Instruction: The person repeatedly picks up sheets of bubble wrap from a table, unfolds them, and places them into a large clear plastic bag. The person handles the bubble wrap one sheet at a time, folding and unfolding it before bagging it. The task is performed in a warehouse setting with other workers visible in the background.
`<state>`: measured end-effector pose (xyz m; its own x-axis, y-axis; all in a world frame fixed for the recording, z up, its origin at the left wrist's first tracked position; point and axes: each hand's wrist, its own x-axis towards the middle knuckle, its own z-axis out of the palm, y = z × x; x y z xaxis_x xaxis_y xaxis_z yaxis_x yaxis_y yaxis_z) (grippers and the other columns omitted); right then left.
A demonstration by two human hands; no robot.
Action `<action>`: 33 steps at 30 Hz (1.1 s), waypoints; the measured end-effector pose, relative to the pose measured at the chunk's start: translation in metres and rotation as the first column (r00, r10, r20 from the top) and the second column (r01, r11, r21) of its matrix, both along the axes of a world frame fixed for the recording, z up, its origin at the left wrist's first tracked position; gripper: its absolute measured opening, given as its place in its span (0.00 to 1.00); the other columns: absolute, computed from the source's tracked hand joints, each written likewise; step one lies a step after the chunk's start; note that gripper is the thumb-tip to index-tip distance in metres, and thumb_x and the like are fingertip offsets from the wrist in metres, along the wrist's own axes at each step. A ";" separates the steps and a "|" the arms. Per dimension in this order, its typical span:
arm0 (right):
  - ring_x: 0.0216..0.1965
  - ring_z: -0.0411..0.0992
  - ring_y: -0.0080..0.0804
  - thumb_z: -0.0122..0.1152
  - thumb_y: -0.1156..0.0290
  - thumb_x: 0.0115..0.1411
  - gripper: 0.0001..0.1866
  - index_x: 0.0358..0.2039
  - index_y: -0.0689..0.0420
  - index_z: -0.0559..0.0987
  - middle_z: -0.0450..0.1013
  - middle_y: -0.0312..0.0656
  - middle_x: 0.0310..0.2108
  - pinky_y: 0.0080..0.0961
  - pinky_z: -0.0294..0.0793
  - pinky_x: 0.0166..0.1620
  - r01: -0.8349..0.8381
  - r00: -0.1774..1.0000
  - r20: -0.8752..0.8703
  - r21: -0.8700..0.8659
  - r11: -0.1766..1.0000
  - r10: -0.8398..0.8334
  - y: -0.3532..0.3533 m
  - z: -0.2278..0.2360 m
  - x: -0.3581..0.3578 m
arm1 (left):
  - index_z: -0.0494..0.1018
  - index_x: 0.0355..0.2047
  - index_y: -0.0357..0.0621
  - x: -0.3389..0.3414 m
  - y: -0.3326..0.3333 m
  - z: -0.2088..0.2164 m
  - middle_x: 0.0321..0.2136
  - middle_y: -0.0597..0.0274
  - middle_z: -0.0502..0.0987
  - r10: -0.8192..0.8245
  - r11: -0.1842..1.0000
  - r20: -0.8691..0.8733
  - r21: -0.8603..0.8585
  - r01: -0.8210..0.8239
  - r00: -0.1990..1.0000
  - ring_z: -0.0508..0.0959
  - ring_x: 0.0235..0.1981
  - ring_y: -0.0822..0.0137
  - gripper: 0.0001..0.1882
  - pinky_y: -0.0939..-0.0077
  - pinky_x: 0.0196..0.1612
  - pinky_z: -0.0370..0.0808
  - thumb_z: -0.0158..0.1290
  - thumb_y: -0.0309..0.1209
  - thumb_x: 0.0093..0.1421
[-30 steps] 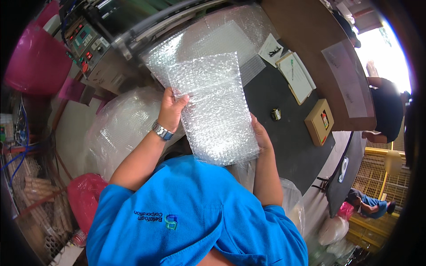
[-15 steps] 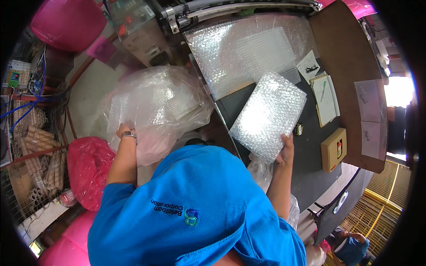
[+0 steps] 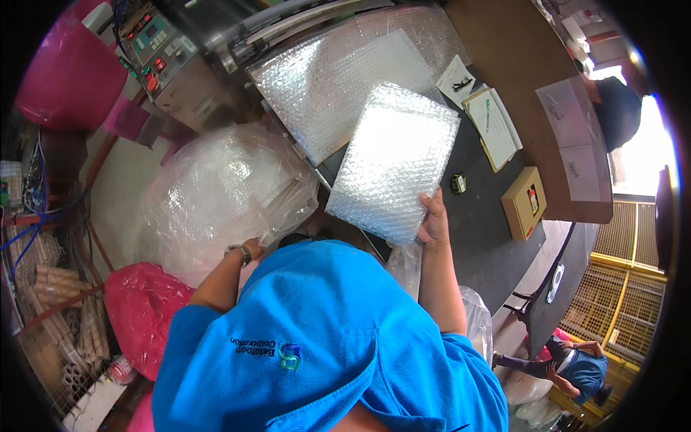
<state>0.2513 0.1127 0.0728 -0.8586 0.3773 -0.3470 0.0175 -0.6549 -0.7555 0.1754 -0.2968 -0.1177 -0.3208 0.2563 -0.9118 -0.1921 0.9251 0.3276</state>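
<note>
Over the dark worktop (image 3: 482, 223) | right hand (image 3: 434, 218) grips square bubble-wrap pouch (image 3: 394, 162) by its corner, keeping it flat | left hand (image 3: 253, 248) presses clear plastic bag (image 3: 223, 194), grip unclear.

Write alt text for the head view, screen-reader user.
A person in a blue shirt holds a bubble-wrap bag by its lower edge in the right hand over a dark worktable, while the left hand reaches into a large clear plastic bag beside it.

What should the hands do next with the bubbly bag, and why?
Probably bring the bubble wrap bag over to the big clear plastic bag. The right hand holds it by its lower corner, and the left hand already touches that big bag's edge.
</note>
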 end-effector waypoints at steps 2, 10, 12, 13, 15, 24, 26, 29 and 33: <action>0.47 0.62 0.42 0.55 0.76 0.42 0.33 0.51 0.56 0.56 0.60 0.47 0.46 0.39 0.63 0.50 0.023 1.000 -0.003 -0.002 1.000 -0.023 -0.007 0.005 0.002 | 0.53 0.55 0.42 -0.004 0.004 -0.016 0.41 0.42 0.69 -0.181 0.982 -0.124 0.031 0.186 0.976 0.71 0.43 0.56 0.35 0.67 0.45 0.66 0.50 0.41 0.48; 0.48 0.61 0.39 0.61 0.72 0.37 0.37 0.51 0.56 0.59 0.63 0.45 0.45 0.35 0.61 0.50 -0.123 0.986 -0.087 0.220 0.968 0.145 -0.025 0.020 0.005 | 0.53 0.54 0.37 -0.059 0.111 0.170 0.50 0.48 0.62 0.676 0.418 -0.100 0.868 -0.269 0.731 0.60 0.53 0.60 0.40 0.69 0.53 0.58 0.55 0.49 0.47; 0.49 0.60 0.40 0.63 0.69 0.37 0.39 0.51 0.58 0.58 0.63 0.47 0.45 0.35 0.59 0.51 -0.194 0.974 -0.047 0.344 0.919 0.223 -0.031 0.030 0.000 | 0.54 0.53 0.36 -0.079 0.140 0.214 0.48 0.52 0.63 0.594 0.157 0.149 0.942 -0.296 0.790 0.62 0.51 0.64 0.39 0.70 0.51 0.60 0.55 0.47 0.48; 0.49 0.60 0.40 0.64 0.67 0.38 0.39 0.52 0.59 0.58 0.63 0.48 0.45 0.35 0.58 0.51 -0.233 0.966 -0.002 0.421 0.877 0.258 -0.035 0.038 -0.004 | 0.54 0.52 0.35 -0.084 0.150 0.228 0.47 0.54 0.64 0.522 0.024 0.263 0.946 -0.322 0.811 0.62 0.49 0.66 0.38 0.71 0.50 0.60 0.55 0.47 0.49; 0.50 0.59 0.40 0.64 0.63 0.40 0.40 0.52 0.61 0.57 0.63 0.50 0.45 0.35 0.57 0.52 -0.276 0.959 0.089 0.510 0.815 0.269 -0.039 0.050 -0.010 | 0.56 0.51 0.36 -0.086 0.168 0.240 0.46 0.56 0.65 0.632 0.067 0.191 0.952 -0.298 0.751 0.63 0.48 0.68 0.34 0.73 0.49 0.61 0.55 0.43 0.50; 0.50 0.58 0.38 0.55 0.50 0.50 0.36 0.52 0.62 0.57 0.62 0.48 0.47 0.33 0.56 0.52 -0.308 0.947 0.112 0.587 0.749 0.301 -0.048 0.058 0.001 | 0.52 0.50 0.35 -0.097 0.182 0.252 0.43 0.52 0.67 0.807 0.167 -0.057 0.977 -0.135 0.588 0.67 0.43 0.70 0.31 0.77 0.47 0.64 0.52 0.38 0.53; 0.49 0.59 0.33 0.52 0.48 0.52 0.37 0.53 0.60 0.56 0.62 0.44 0.47 0.29 0.57 0.51 -0.293 0.934 -0.031 0.506 0.812 0.356 -0.050 0.057 0.004 | 0.51 0.51 0.35 -0.099 0.181 0.253 0.42 0.53 0.67 0.794 0.182 -0.066 0.974 -0.134 0.604 0.67 0.42 0.71 0.31 0.78 0.45 0.65 0.52 0.37 0.54; 0.52 0.56 0.36 0.46 0.42 0.52 0.39 0.55 0.59 0.55 0.58 0.46 0.51 0.33 0.56 0.53 -0.203 0.974 -0.040 0.283 0.937 0.223 -0.060 0.042 0.001 | 0.53 0.50 0.37 -0.100 0.178 0.251 0.38 0.56 0.69 0.811 0.199 -0.057 0.963 -0.182 0.583 0.68 0.38 0.73 0.29 0.80 0.39 0.67 0.53 0.37 0.53; 0.54 0.54 0.39 0.45 0.40 0.51 0.41 0.56 0.59 0.55 0.55 0.47 0.54 0.36 0.55 0.54 -0.266 0.963 -0.023 0.078 0.961 0.268 -0.063 0.039 -0.001 | 0.62 0.45 0.38 -0.104 0.169 0.228 0.33 0.61 0.70 0.862 0.337 -0.233 0.927 -0.164 0.451 0.68 0.32 0.76 0.25 0.83 0.33 0.67 0.55 0.38 0.51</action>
